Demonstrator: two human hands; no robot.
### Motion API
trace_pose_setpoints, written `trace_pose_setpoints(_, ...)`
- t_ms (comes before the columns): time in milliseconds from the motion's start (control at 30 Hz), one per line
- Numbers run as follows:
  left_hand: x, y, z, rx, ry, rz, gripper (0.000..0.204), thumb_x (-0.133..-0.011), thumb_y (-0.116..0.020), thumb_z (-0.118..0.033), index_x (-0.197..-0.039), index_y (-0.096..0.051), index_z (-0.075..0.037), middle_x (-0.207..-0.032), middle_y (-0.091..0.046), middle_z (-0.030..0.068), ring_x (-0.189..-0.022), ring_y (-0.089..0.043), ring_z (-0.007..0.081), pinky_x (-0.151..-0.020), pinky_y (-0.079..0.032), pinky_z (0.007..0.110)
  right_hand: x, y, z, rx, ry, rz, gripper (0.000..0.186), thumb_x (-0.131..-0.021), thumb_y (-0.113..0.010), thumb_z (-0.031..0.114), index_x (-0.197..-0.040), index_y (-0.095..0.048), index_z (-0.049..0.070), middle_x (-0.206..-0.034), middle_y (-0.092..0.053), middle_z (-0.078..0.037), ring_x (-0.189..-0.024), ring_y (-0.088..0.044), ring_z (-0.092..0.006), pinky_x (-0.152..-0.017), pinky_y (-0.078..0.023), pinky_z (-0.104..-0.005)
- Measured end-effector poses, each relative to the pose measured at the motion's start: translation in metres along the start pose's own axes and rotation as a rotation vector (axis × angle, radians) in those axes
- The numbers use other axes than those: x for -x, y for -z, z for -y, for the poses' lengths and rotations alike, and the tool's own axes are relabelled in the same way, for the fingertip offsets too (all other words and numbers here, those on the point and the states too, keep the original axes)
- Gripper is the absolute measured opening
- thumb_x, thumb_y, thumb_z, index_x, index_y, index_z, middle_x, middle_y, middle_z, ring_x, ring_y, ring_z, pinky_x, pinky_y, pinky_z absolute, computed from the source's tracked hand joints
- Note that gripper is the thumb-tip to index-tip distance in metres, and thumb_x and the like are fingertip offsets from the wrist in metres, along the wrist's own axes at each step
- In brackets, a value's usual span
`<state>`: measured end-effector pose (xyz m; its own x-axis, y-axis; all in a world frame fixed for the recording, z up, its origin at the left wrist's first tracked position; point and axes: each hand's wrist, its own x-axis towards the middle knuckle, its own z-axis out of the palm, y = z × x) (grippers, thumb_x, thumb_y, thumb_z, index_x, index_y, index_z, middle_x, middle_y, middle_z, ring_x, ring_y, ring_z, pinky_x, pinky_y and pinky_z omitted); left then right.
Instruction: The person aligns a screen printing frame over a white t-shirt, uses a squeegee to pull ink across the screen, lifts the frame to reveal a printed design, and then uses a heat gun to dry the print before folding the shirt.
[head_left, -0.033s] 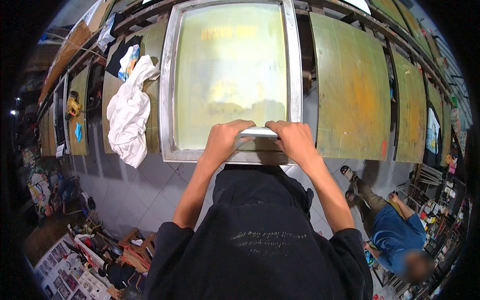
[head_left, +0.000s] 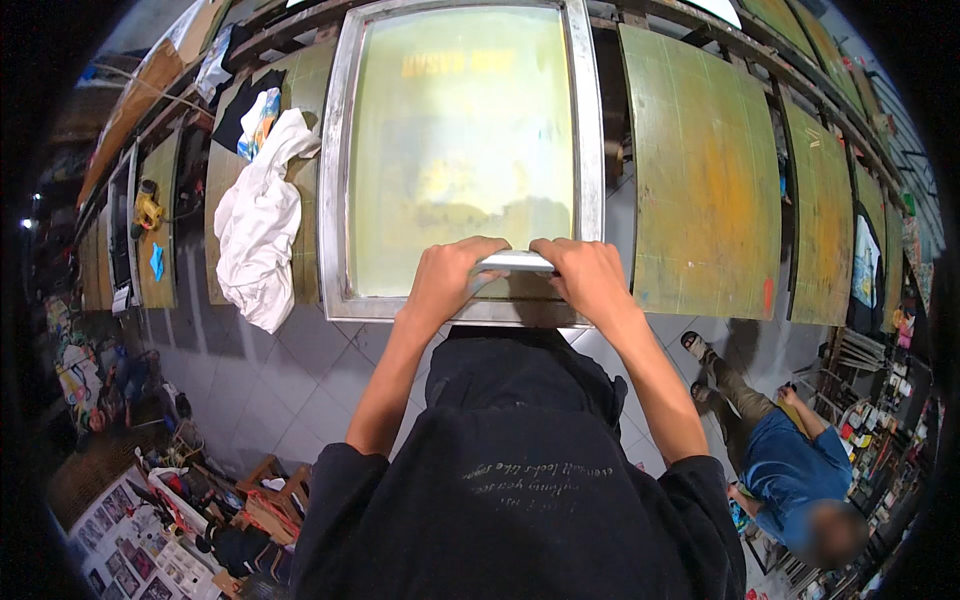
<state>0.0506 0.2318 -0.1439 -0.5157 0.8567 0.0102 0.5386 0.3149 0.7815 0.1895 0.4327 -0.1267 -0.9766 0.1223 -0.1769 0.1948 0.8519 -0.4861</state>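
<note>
Bar: the pale metal bar (head_left: 518, 261) lies over the near end of the screen (head_left: 460, 130), just inside the frame's near side; I cannot tell whether its lower edge touches the screen.
Long axis: side to side, across my body, roughly in line with the frame's near side.
Left hand: my left hand (head_left: 450, 280) grasps the bar's left end, fingers bent around it.
Right hand: my right hand (head_left: 592, 280) grasps the right end the same way (the fingers' undersides are hidden from me).
Nearer hand: neither; the bar lies directly between both, its middle bare, and most of the screen stretches away beyond my grip.
Frame: the metal frame (head_left: 334, 200) surrounds the screen, its long sides running away from me.
Left of the frame: a crumpled white cloth (head_left: 260, 225) hangs past a board's near edge.
Right of the frame: a stained green board (head_left: 705, 180), set apart by a dark gap.
Farther right: a person in a blue top (head_left: 795, 455), well apart from my hands.
</note>
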Motion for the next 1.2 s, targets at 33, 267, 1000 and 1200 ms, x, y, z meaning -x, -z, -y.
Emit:
trace_pose_setpoints(33,-0.001,-0.001,0.0,0.001,0.003,-0.008,0.032,-0.083,-0.084,-0.017,-0.113,-0.078,-0.006,-0.108,-0.078,0.0143,-0.093,-0.073,0.0389,-0.08,-0.058,0.044,-0.001,0.0,-0.002,0.004,0.01,-0.014,0.04,-0.079,-0.081,0.006,-0.118,-0.073,0.013,-0.093,-0.075,-0.013,-0.087,-0.073,-0.038,-0.074,-0.055,-0.0495)
trace_pose_setpoints(267,-0.033,0.015,0.006,-0.057,-0.055,-0.018,0.03,-0.086,-0.081,-0.019,-0.113,-0.078,-0.008,-0.107,-0.078,0.0149,-0.095,-0.073,0.0399,-0.081,-0.057,0.045,-0.029,0.016,-0.014,0.002,0.018,-0.049,0.036,-0.082,-0.081,0.011,-0.118,-0.075,0.015,-0.094,-0.077,-0.012,-0.086,-0.074,-0.0375,-0.072,-0.055,-0.0497)
trace_pose_setpoints(1000,-0.215,0.054,0.069,-0.145,-0.069,-0.032,0.023,-0.087,-0.084,-0.014,-0.11,-0.082,-0.014,-0.093,-0.079,0.0143,-0.084,-0.073,0.0372,-0.077,-0.058,0.046,-0.194,0.067,-0.082,0.092,-0.037,-0.18,0.038,-0.082,-0.083,0.01,-0.119,-0.077,0.017,-0.097,-0.079,-0.012,-0.091,-0.075,-0.0361,-0.081,-0.059,-0.0463)
trace_pose_setpoints(1200,-0.176,0.045,0.057,-0.153,-0.066,-0.041,0.025,-0.086,-0.084,-0.013,-0.11,-0.082,-0.013,-0.094,-0.079,0.0155,-0.086,-0.074,0.0391,-0.078,-0.058,0.047,-0.16,0.052,-0.071,0.091,-0.004,-0.169,0.039,-0.081,-0.084,0.011,-0.119,-0.077,0.017,-0.094,-0.079,-0.013,-0.088,-0.076,-0.0359,-0.078,-0.059,-0.0468)
